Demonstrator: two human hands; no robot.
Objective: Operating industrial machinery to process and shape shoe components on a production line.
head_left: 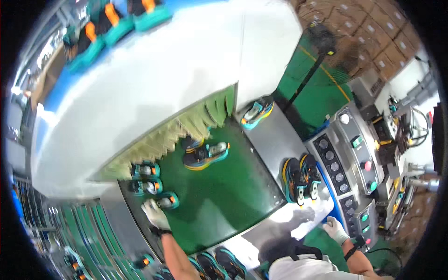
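Here's the left hand in a white glove, down at the left side of the green belt, right up against a teal-soled shoe. Fingers bent toward it, but whether they're clamped on it or merely touching, I can't tell from here. That shoe is the nearest of a short row, with a second shoe just behind and a third shoe close to the fringed curtain.

Over to the right hand, also gloved, out beyond the lower right corner of the belt, beside the blue edge of the control panel; its fingers are curled, and I can't make out if they hold anything.

Mid-belt, a dark shoe with a yellow and teal sole lies in front of another, half tucked by the curtain. On the metal counter along the right, a pair of shoes sits side by side near the panel, and a lone shoe rests at the far end, by the white machine. Behind it all, a floor fan stands before stacked cartons.
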